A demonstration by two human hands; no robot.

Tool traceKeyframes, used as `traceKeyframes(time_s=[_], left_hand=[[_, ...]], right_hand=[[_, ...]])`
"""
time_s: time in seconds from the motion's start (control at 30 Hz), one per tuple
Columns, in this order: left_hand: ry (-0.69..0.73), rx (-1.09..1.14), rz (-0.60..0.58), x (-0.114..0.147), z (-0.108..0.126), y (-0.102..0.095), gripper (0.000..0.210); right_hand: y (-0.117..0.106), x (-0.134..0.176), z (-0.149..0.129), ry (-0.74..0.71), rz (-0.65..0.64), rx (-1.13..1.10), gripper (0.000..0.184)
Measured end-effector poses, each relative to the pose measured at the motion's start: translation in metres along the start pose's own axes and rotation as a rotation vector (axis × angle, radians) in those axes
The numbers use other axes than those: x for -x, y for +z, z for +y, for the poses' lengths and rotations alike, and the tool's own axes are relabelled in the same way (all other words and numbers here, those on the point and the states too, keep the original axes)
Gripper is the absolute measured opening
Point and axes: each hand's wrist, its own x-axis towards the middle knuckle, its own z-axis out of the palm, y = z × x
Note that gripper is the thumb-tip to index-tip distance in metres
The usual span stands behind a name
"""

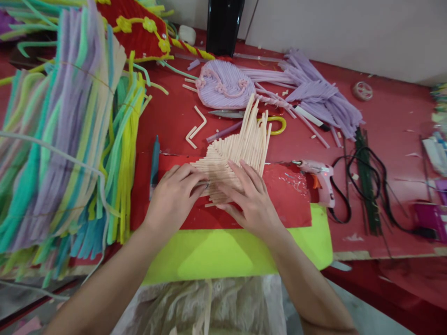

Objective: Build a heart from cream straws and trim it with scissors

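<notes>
Fingers (pixel 195 179) of the left hand (pixel 172 197) are bunched and pinch at the lower left edge of a fan of cream sticks (pixel 237 149), while those of the right hand (pixel 253 200) lie spread and flat, pressing down on the lower middle of the same piece. The cream sticks rest on a red sheet (pixel 289 200), which lies over a lime-green sheet (pixel 223 253) at the near edge of the red table (pixel 384 130). Below that, closest to the person, a clear plastic bag (pixel 209 302) holds pale material.

Just left of the hands lies a teal pen-like tool (pixel 154 163), and beyond it a big bundle of pastel fuzzy stems (pixel 63 139) hangs over the table's left side. To the right, a pink glue gun (pixel 319 179) lies on its side with its nozzle toward the red sheet, its black cord (pixel 370 186) looping beside dark green wires (pixel 366 186).

Behind the fan are scissors with a yellow handle (pixel 277 125), a few loose bent sticks (pixel 195 128), a woven lilac piece (pixel 223 86) with long lilac strands (pixel 314 93), and a black object (pixel 223 25) at the back.

Likely risks: the fan looks only loosely joined, so if the right palm slides, the rows could splay or shift out of line. Glue smears show on the red sheet, so the piece might stick there. A careless reach toward the nozzle could burn a finger, if the gun is hot.
</notes>
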Motion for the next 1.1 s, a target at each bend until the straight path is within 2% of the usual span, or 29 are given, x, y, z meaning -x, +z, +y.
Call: traceKeyframes(time_s=[0.4, 0.67, 0.87, 1.1], left_hand=[[-0.021, 0.032, -0.002, 0.000, 0.001, 0.000, 0.013], [-0.131, 0.174, -0.065, 0.000, -0.002, -0.005, 0.018], [-0.147, 0.189, -0.063, 0.001, -0.001, -0.006, 0.018], [-0.154, 0.195, -0.087, 0.003, -0.003, -0.005, 0.023]], right_hand=[[0.002, -0.002, -0.002, 0.005, -0.061, 0.013, 0.044], [0.008, -0.003, -0.010, -0.040, -0.040, 0.016, 0.043], [0.009, -0.005, -0.012, -0.028, 0.011, 0.017, 0.041], [0.015, -0.007, -0.018, -0.066, 0.004, 0.047, 0.043]])
